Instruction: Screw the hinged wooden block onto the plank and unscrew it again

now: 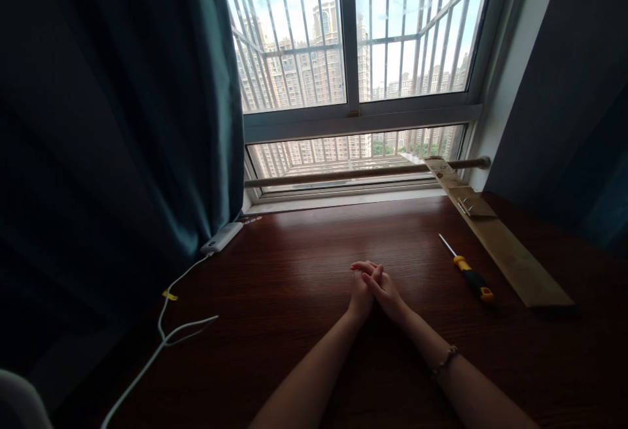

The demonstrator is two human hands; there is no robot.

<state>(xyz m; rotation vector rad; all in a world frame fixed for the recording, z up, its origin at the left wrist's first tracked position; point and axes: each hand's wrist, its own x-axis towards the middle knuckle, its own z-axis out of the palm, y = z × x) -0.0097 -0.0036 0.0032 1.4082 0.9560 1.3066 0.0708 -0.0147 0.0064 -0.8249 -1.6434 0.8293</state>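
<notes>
My left hand (362, 293) and my right hand (390, 295) are clasped together above the dark wooden table, fingers closed over each other. No object shows in either one. A beaded bracelet (445, 360) circles my right wrist. To the right of my hands, apart from them, lies a screwdriver (473, 278) with a yellow and black handle, its metal tip pointing toward the window. Beyond it a long wooden board (510, 256) slants from the table up onto the rail. A smaller wood piece (473, 203) with metal bits sits on the board.
A reddish-brown table (294, 252) reaches the window sill. Along the window runs a horizontal rail (343, 175). At left are a dark blue curtain (206, 102), a white power strip (223, 238) and a white cable (142, 370) lying across the table.
</notes>
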